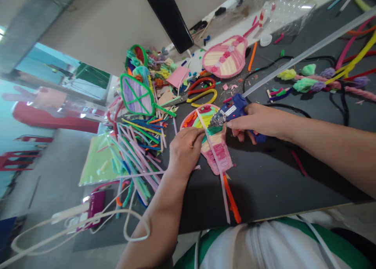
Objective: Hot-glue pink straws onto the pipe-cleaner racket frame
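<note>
Firmly, fingers (235, 124) gripping glue gun (235, 109) (blue)

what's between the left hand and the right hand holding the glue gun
In the head view, the multicoloured leaf-shaped craft piece lies between the left hand and the right hand; the blue glue gun points its nozzle at it.

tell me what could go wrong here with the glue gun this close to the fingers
The right hand aims the blue glue gun at the leaf-shaped craft piece, while the left hand pins a pink pipe cleaner right beside the nozzle: hot glue could likely reach those fingers. The long glue stick juts back over the cluttered table and might snag. The black cord may drag loose bits.
</note>
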`<state>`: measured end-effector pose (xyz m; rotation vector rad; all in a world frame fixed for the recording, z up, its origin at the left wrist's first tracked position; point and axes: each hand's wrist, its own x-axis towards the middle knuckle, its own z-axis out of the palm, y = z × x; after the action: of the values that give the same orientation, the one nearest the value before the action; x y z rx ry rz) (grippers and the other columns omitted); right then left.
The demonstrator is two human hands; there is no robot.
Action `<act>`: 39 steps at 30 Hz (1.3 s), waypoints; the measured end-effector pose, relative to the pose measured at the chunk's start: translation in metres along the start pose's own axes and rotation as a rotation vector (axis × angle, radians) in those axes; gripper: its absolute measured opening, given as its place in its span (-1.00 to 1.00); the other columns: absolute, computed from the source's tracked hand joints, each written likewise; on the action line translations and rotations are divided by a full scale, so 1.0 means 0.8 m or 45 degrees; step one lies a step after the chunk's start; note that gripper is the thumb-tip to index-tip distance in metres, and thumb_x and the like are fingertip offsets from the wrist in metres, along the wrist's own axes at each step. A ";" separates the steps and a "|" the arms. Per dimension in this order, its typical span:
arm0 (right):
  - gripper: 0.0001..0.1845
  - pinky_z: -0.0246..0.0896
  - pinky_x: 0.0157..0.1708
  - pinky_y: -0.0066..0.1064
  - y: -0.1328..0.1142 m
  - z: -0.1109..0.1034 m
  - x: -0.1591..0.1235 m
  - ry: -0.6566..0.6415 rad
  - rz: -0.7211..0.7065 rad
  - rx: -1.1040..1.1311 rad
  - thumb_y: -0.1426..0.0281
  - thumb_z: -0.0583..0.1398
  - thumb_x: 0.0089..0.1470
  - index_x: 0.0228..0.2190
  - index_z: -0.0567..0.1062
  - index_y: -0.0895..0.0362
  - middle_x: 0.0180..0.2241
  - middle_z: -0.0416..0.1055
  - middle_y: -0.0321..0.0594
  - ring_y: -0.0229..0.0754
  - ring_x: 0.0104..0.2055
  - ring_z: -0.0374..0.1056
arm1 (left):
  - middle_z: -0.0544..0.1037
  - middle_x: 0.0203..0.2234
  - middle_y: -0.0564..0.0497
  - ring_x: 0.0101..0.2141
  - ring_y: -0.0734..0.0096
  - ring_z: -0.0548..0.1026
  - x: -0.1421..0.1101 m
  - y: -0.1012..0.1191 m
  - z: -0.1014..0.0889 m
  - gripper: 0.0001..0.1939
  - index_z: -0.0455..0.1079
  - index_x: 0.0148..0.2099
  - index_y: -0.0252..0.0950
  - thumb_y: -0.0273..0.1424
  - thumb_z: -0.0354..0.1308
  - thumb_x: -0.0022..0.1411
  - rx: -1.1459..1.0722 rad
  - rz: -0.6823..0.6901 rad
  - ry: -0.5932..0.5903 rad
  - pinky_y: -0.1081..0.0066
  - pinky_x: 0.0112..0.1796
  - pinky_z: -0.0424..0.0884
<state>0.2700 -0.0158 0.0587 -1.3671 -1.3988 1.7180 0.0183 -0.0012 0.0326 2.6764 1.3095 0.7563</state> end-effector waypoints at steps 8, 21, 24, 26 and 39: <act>-0.74 0.18 -0.72 -0.54 0.002 0.002 0.006 0.002 -0.008 -0.035 0.28 0.22 0.08 -0.55 0.46 0.17 -0.59 0.45 -0.23 -0.35 -0.66 0.26 | 0.63 -0.27 -0.03 -0.18 0.37 0.56 0.000 0.000 0.000 -0.86 0.54 -0.17 -0.28 -0.43 0.16 0.29 -0.013 0.005 0.002 0.37 -0.07 0.46; -0.68 0.25 -0.71 -0.51 0.007 0.005 0.009 0.015 -0.008 -0.073 0.25 0.18 0.10 -0.59 0.40 0.15 -0.65 0.36 -0.25 -0.29 -0.65 0.28 | 0.63 -0.27 -0.04 -0.18 0.36 0.57 0.001 0.000 0.001 -0.85 0.55 -0.16 -0.30 -0.43 0.16 0.30 0.005 0.007 0.001 0.37 -0.08 0.47; -0.68 0.25 -0.72 -0.51 0.006 0.006 0.008 0.034 0.025 -0.086 0.26 0.18 0.09 -0.62 0.38 0.14 -0.66 0.35 -0.26 -0.31 -0.67 0.26 | 0.64 -0.27 -0.05 -0.18 0.35 0.57 0.001 0.000 0.001 -0.85 0.55 -0.16 -0.31 -0.43 0.16 0.29 0.010 0.018 -0.004 0.37 -0.07 0.47; -0.67 0.24 -0.72 -0.51 0.005 0.007 0.007 0.043 0.035 -0.088 0.27 0.18 0.08 -0.63 0.36 0.14 -0.67 0.34 -0.27 -0.31 -0.66 0.26 | 0.64 -0.26 -0.04 -0.18 0.35 0.57 0.001 0.000 0.000 -0.85 0.55 -0.16 -0.29 -0.43 0.16 0.30 0.010 0.019 -0.008 0.36 -0.06 0.46; -0.67 0.22 -0.71 -0.51 -0.001 0.005 -0.001 0.015 0.057 -0.114 0.28 0.20 0.03 -0.68 0.34 0.13 -0.69 0.30 -0.28 -0.31 -0.67 0.24 | 0.64 -0.27 -0.02 -0.18 0.36 0.58 0.001 0.000 0.000 -0.85 0.55 -0.18 -0.27 -0.40 0.15 0.30 0.013 -0.005 0.001 0.37 -0.06 0.47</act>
<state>0.2667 -0.0178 0.0593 -1.4650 -1.4647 1.6907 0.0192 -0.0006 0.0328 2.6806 1.3226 0.7527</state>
